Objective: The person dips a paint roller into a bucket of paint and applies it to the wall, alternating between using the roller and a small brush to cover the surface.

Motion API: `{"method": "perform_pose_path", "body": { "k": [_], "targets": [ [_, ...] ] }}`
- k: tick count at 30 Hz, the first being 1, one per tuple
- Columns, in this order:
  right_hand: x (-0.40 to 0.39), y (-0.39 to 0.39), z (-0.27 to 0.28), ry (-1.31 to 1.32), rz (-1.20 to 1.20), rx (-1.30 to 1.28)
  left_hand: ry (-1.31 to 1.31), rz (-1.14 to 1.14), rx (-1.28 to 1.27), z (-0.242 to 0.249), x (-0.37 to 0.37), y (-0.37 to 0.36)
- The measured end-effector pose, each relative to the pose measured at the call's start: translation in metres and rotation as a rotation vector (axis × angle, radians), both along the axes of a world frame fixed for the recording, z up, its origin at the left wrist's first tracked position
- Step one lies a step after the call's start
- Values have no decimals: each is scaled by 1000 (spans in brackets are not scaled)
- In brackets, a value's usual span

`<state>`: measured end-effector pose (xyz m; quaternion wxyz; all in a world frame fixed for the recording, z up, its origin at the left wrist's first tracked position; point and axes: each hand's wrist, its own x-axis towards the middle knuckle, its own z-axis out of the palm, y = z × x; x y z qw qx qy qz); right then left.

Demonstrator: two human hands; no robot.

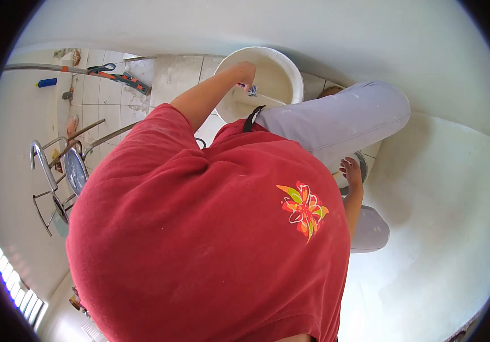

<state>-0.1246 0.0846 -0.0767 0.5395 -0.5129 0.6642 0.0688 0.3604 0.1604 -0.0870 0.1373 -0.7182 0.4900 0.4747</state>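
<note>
My left hand (246,72) reaches over the large round white bucket (298,85), its fingers closed. A small blue-and-white thing (252,90) sticks out below the fingers, inside the bucket's outline; its kind does not show clearly. My right hand (350,170) hangs beside my bent leg in light grey trousers (342,117), fingers apart. Just beyond those fingertips is a grey-rimmed round container (363,162), largely hidden by the hand and leg. My red shirt (199,239) fills the middle of the view.
Behind the bucket curves a pale wall (336,34). To the left, a long-handled tool with a flat grey head (134,82) lies over white floor tiles (171,80). Metal-framed furniture (45,165) and a blue bottle (47,82) are farther left. Whitish streaks mark the tiles.
</note>
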Motion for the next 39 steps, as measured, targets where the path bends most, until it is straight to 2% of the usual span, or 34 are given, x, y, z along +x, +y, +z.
{"method": "perform_pose_path", "body": {
  "k": [2,5,7,11,14,16,17,19,22,26,28,30,32,33,35,37,39],
  "targets": [
    [-2,-1,-2,-5,-3,-13,-33,-1,28,6,-2,-3],
    [-6,-2,0,17,22,-30,-152,-98,-53,44,-22,-7],
    [-12,-2,-2,27,48,-61,-258,43,-99,77,-33,-9],
    [-7,0,-2,-34,-14,-47,-238,40,-99,57,-44,-17],
    [-5,3,-2,-7,4,6,-256,77,-191,15,-60,-15],
    [-7,4,1,15,69,60,-263,275,-278,-13,-66,-10],
    [-10,4,4,20,71,60,-258,278,-277,-19,-69,-13],
    [-11,3,0,-13,-9,-39,-274,308,-227,-7,-67,-19],
    [-11,-2,-5,-24,-46,-53,-260,275,-107,15,-57,-26],
    [-6,-2,-10,-4,15,2,-308,249,-127,14,-44,-44],
    [-7,1,-7,-1,75,68,-278,10,101,18,-39,-59],
    [-12,2,-7,-8,90,24,-292,-29,199,10,-31,-67],
    [-12,-1,-3,-12,75,-35,-187,-54,123,70,-29,-60],
    [-15,-1,0,7,72,-42,-168,-58,115,65,-27,-63],
    [-16,-1,-3,-80,-52,-141,-74,27,446,49,-14,-69],
    [-19,1,-8,-86,-59,-111,-82,44,442,30,-14,-65],
    [-24,2,-18,25,49,35,-107,-13,239,21,-20,-58]
  ]
}}
